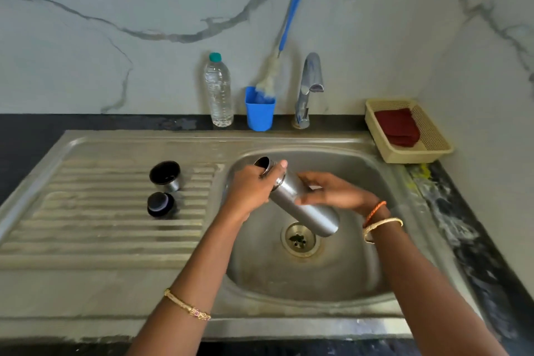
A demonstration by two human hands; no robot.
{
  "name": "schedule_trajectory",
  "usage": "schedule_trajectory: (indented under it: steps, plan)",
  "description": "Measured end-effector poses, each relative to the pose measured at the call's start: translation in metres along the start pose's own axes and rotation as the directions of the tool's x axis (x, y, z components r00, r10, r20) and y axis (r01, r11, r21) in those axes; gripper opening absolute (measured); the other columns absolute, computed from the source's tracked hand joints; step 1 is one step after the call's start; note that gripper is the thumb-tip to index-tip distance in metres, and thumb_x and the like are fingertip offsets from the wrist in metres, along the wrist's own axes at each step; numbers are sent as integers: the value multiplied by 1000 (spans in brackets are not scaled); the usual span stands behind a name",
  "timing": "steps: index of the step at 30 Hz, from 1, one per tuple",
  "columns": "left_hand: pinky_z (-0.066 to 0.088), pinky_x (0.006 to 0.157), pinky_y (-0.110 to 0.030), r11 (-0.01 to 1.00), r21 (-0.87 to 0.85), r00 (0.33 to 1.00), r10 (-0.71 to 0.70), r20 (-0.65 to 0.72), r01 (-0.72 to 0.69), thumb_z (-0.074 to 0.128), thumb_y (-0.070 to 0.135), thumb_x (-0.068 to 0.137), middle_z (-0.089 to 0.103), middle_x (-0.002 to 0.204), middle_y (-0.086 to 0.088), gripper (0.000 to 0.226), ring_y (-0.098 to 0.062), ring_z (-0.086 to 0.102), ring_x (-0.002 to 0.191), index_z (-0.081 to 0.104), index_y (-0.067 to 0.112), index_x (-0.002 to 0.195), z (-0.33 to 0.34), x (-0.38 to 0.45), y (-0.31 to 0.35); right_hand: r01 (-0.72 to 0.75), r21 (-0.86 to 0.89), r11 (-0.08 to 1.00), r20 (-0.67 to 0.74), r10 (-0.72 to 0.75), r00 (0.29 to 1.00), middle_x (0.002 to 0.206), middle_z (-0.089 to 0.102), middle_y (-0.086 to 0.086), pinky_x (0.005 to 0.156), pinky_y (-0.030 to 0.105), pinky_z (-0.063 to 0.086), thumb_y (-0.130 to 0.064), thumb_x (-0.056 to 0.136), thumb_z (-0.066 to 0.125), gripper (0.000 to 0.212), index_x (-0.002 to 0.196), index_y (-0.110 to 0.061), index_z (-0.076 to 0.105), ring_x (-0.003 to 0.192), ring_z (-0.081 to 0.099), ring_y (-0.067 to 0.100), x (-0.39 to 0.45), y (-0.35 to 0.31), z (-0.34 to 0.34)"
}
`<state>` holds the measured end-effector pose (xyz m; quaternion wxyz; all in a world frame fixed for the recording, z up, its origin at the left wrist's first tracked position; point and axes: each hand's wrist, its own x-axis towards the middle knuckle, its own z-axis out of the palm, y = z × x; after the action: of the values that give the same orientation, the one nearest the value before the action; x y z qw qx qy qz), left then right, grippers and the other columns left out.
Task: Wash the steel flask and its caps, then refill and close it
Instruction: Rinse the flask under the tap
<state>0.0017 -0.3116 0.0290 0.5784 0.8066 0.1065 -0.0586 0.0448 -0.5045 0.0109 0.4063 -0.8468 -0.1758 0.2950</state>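
A steel sink (375, 283) with a ribbed drainboard (101, 228) sits in a dark worktop (26, 153) under a marble-patterned wall (115, 9). The left hand (250, 192) reaches over the basin's left edge, fingers curled round the neck of the steel flask (300, 208). The flask hangs tilted above the drain (300, 240), its open mouth up and to the left. The right hand (335, 192) lies with loosely spread fingers against its body. Two caps (164, 176) stand on the drainboard.

A home kitchen: a steel sink (375, 283) with a ribbed drainboard (101, 228) set in a dark table (26, 136), a tap (307, 89) at the far edge, and marble-patterned wall tiles (115, 9) behind.
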Motion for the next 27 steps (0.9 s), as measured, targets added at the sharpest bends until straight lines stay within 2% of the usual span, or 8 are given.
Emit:
schedule_trajectory:
  steps: [2, 4, 6, 12, 17, 22, 24, 27]
  plan:
    - [61, 77, -40, 992, -92, 996, -84, -15, 82, 62, 49, 90, 72, 101, -15, 42, -24, 68, 99, 72, 9, 93, 12, 10, 0, -30, 306, 951, -72, 54, 996, 123, 63, -1, 98, 33, 46, -39, 86, 62, 38, 121, -24, 58, 109, 60, 13, 12, 10, -26]
    - [59, 76, -34, 977, -153, 989, -147, 22, 148, 57, 47, 93, 70, 105, -12, 36, -22, 66, 103, 68, 13, 93, 18, 17, -1, -38, 642, 766, -170, 190, 967, 121, 63, 11, 93, 36, 50, -40, 94, 50, 39, 117, -10, 59, 104, 63, 20, 36, 21, -53]
    - [57, 74, -27, 966, -174, 981, -188, 43, 193, 50, 46, 97, 67, 107, -9, 35, -20, 63, 104, 65, 14, 98, 29, 29, 2, -62, 808, 585, -141, 294, 945, 112, 63, 19, 80, 32, 57, -44, 95, 48, 45, 110, -3, 57, 94, 65, 24, 68, 31, -81]
    - [58, 77, -33, 965, -210, 983, -171, -66, 154, 52, 45, 97, 69, 102, -8, 30, -21, 64, 102, 67, 21, 84, 40, 54, -14, -8, 958, 288, -90, 324, 942, 116, 54, 24, 61, 33, 60, -40, 91, 58, 59, 131, 0, 44, 100, 60, 32, 129, 8, -96]
    - [58, 78, -35, 961, -174, 971, -231, -63, 217, 57, 50, 92, 70, 106, -12, 38, -21, 65, 101, 70, 15, 95, 51, 94, -24, 80, 997, -17, -72, 277, 958, 126, 47, 23, 70, 37, 59, -21, 91, 61, 26, 106, -1, 58, 102, 57, 32, 156, 11, -95]
    - [57, 69, -28, 968, -89, 971, -237, -16, 234, 55, 52, 92, 68, 108, -11, 41, -21, 65, 99, 69, 15, 100, 61, 121, -28, 99, 995, -17, -90, 288, 953, 122, 50, 24, 73, 37, 59, -15, 89, 62, 17, 96, 0, 60, 101, 57, 33, 160, 16, -96]
    - [58, 69, -31, 964, -94, 969, -248, 13, 248, 55, 52, 92, 68, 109, -11, 40, -21, 65, 99, 68, 15, 100, 63, 127, -28, 98, 993, 65, -114, 328, 938, 122, 52, 23, 71, 34, 60, -15, 87, 65, 17, 92, 1, 61, 97, 60, 30, 163, 13, -95]
    - [60, 67, -33, 956, -123, 964, -261, 48, 265, 56, 51, 92, 67, 111, -11, 37, -22, 65, 102, 67, 16, 99, 66, 132, -28, 104, 977, 187, -168, 370, 914, 100, 59, 18, 68, 30, 60, -13, 86, 66, 15, 88, 2, 62, 84, 62, 25, 168, 10, -91]
